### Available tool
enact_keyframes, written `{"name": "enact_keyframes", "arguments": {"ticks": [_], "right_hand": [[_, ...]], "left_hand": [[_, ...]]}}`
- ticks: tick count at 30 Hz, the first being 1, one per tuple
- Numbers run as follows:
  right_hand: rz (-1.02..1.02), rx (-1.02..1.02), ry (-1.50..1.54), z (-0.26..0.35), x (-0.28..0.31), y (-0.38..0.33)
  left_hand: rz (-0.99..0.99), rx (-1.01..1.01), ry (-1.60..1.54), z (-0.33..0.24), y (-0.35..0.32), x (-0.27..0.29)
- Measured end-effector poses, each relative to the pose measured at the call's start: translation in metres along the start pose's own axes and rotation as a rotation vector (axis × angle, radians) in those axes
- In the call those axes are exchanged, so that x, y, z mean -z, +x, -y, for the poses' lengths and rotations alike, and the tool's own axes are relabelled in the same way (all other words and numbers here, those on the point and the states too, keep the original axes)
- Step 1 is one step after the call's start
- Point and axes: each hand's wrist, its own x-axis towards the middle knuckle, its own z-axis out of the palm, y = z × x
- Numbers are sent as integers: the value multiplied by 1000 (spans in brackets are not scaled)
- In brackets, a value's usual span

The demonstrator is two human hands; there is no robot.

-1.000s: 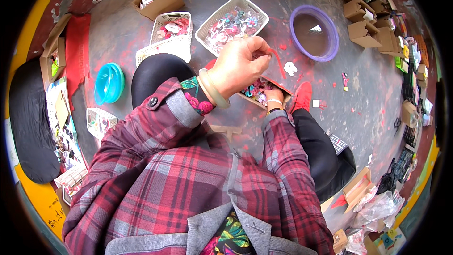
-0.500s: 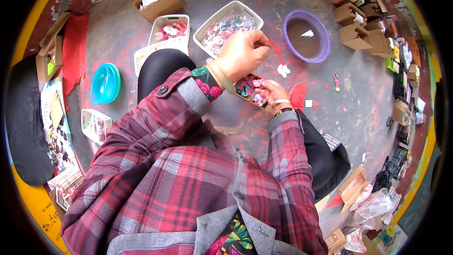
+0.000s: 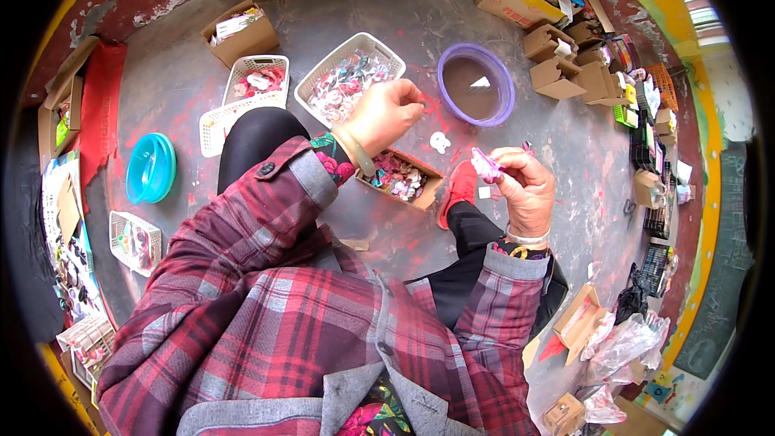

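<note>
Grey, paint-stained floor carries an open brown cardboard box (image 3: 400, 178) of small pink pieces at frame centre, far from emptied, while the right hand (image 3: 525, 186) pinches a small pink ornament (image 3: 486, 166) and the left hand (image 3: 386, 115) pinches something tiny above.

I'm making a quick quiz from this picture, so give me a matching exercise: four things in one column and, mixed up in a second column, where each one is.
Things:
1. purple bowl
2. blue bowl
3. pink piece
4. small cardboard box

Places:
A. pinched in the right hand
B. on the floor at far left
C. just below the left hand
D. on the floor, upper middle, beyond both hands

Pairs: 1-D, 2-B, 3-A, 4-C
</note>
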Motion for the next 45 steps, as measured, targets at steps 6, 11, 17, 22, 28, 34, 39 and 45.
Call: {"name": "enact_keyframes", "arguments": {"ticks": [6, 11, 17, 22, 28, 34, 39, 45], "right_hand": [[-168, -256, 258, -11, -17, 11], [-250, -358, 134, -18, -32, 19], [-397, -231, -125, -36, -27, 21], [-327, -150, -366, -34, -26, 22], [-179, -237, -318, -34, -18, 21], [-179, -340, -205, -40, -6, 20], [-351, -341, 2, -33, -12, 22], [-342, -112, 214, -26, -16, 24]], "left_hand": [[76, 61, -60, 7, 4, -16], [110, 100, -77, 3, 3, -27], [170, 72, -45, 4, 3, -33], [233, 34, -7, 3, 3, -32], [326, 23, -100, 6, 3, -31], [368, -17, -50, 4, 2, -29], [413, 126, -189, 2, 3, -27], [418, 206, -375, 7, 5, -28]]}}
